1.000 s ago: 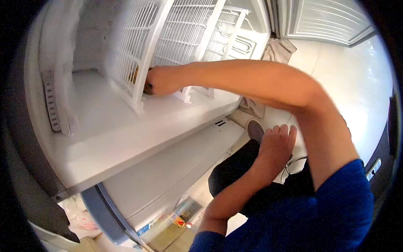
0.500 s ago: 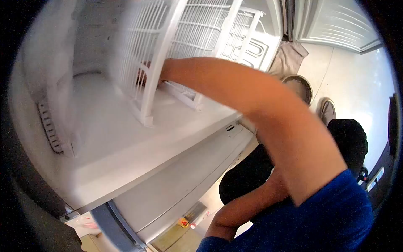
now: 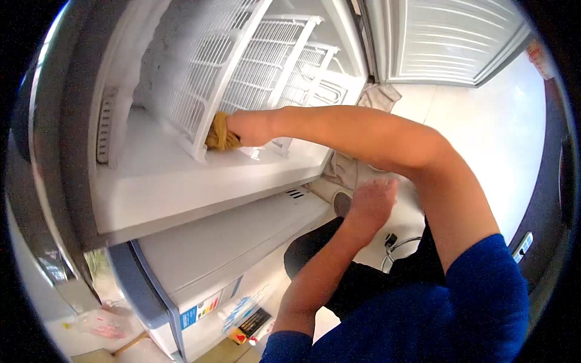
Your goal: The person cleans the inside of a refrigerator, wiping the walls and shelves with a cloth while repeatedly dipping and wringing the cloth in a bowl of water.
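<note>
My right hand reaches into the open white freezer compartment. It is closed around a crumpled yellow-brown cloth, which touches the front bar of a white wire rack. The cloth hides part of the fingers' grip. My left hand hovers over my lap, its fingers loosely curled and nothing visible in them.
More wire shelves stand behind the first rack. An open ribbed door is at upper right. Below the compartment is a grey lower door. Packages and a plastic bag lie below, and a cable beside my leg.
My right hand has come out from behind the rack's bars to its front edge, showing the cloth. My left hand has risen into sight. The camera view has shifted.
</note>
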Demonstrator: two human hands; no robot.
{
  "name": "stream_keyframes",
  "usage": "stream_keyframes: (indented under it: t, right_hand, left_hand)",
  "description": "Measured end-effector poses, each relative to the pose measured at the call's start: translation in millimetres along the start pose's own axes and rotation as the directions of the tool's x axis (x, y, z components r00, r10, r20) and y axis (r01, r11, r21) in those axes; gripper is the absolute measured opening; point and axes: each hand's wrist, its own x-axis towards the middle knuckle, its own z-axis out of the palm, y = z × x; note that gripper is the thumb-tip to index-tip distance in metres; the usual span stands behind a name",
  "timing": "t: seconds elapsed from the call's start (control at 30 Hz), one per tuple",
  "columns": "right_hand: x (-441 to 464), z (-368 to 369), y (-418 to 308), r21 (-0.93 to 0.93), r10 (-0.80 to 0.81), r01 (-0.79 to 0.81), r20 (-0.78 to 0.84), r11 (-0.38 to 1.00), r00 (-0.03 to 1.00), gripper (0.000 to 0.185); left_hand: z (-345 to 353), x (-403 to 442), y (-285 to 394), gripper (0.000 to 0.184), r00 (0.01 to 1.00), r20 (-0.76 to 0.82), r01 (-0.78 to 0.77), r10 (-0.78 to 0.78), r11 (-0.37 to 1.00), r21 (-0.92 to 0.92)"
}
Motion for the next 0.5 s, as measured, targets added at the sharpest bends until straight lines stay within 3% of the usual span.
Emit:
stream_keyframes:
  t: [0.03,0.07,0.1,0.13,0.23,0.27,0.3,0.33,0.37,0.4,0.47,0.5]
  right_hand:
    - [3.2,-0.2,2.9,0.077,0.122,-0.120,-0.017,0.990,0.992,0.017]
    - [7.4,3.4,11.2,0.052,0.116,-0.116,-0.005,0.992,0.993,0.017]
    - [13.5,8.5,27.0,0.329,0.204,-0.133,-0.192,0.935,0.960,0.021]
    - [12.0,4.8,22.9,0.578,0.331,-0.081,-0.341,0.812,0.880,0.026]
    - [-6.1,-28.9,24.8,0.823,0.562,0.089,-0.457,0.561,0.690,0.026]
    - [-8.6,-38.9,39.1,0.799,0.555,0.067,-0.472,0.597,0.685,0.026]
    - [-12.3,-46.5,57.7,0.824,0.615,0.095,-0.489,0.559,0.619,0.027]
    - [-17.9,-54.5,67.6,0.847,0.673,0.135,-0.496,0.515,0.549,0.028]
    - [-28.4,-67.8,62.9,0.868,0.696,0.057,-0.434,0.494,0.573,0.029]
    - [-33.1,-78.3,58.3,0.863,0.699,0.054,-0.442,0.502,0.562,0.029]
    - [-33.4,-91.4,55.9,0.912,0.664,0.195,-0.398,0.360,0.633,0.027]
    - [-23.9,-100.0,60.6,0.901,0.634,0.294,-0.432,0.318,0.641,0.026]
  left_hand:
    - [-8.3,1.2,4.4,0.032,0.997,0.065,0.037,-0.037,0.999,0.004]
    - [-6.9,-0.7,7.2,0.032,0.999,0.037,0.031,-0.031,1.000,0.001]
    - [-4.0,-2.0,7.1,0.031,0.999,-0.027,0.034,-0.034,0.999,0.012]
    - [-0.9,-2.8,6.2,0.030,0.995,-0.091,0.036,-0.033,0.999,0.025]
    - [-15.5,-4.5,-2.8,0.042,0.997,-0.076,-0.011,0.006,0.998,-0.070]
    - [-27.2,-2.6,-2.0,0.042,0.993,-0.082,0.078,-0.080,0.997,-0.027]
    - [-42.4,-5.3,-2.0,0.043,0.982,-0.081,0.171,-0.169,0.985,0.013]
    - [-49.0,-4.4,-11.6,0.042,0.960,-0.194,0.206,-0.203,0.978,-0.003]
    - [-54.3,-3.2,-21.9,0.041,0.925,-0.294,0.245,-0.240,0.969,-0.020]
    - [-67.0,-5.3,-26.6,0.041,0.929,-0.293,0.229,-0.225,0.973,-0.022]
    - [-91.5,-7.7,-29.1,0.039,0.796,-0.532,0.260,-0.290,0.957,-0.132]
    - [-89.6,-3.1,-32.4,0.039,0.798,-0.532,0.253,-0.281,0.959,-0.128]
